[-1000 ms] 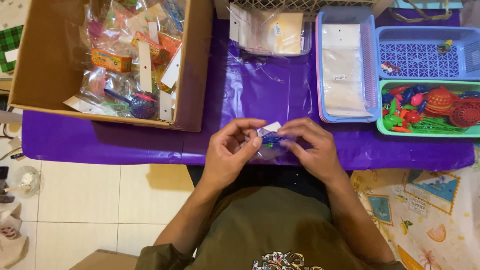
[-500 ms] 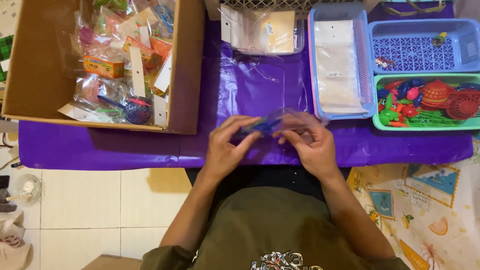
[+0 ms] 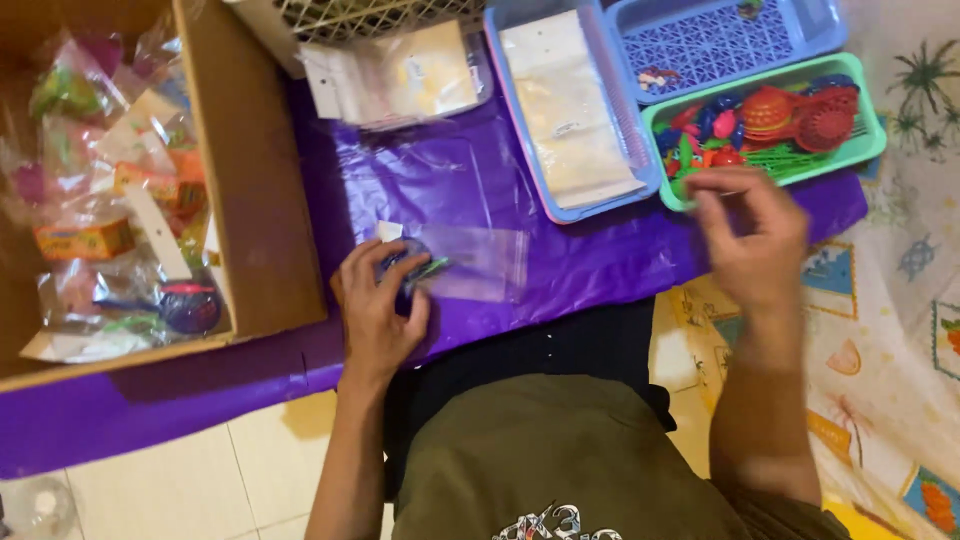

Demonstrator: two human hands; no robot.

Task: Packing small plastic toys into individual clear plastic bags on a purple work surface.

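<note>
- A small clear plastic bag (image 3: 470, 262) with blue and green toy pieces at its mouth is being pinched by the left hand (image 3: 382, 305), near the front edge of the purple surface (image 3: 600, 265).
- The right hand (image 3: 755, 235) is being held empty above the surface's right end, fingers loosely curled and blurred, just short of the green tray (image 3: 870, 140) of red and blue toys.
- Flat clear bags are being kept in the blue tray (image 3: 500, 110) beyond.
- Filled packets are being stored in the cardboard box (image 3: 255, 170) at far left.
</note>
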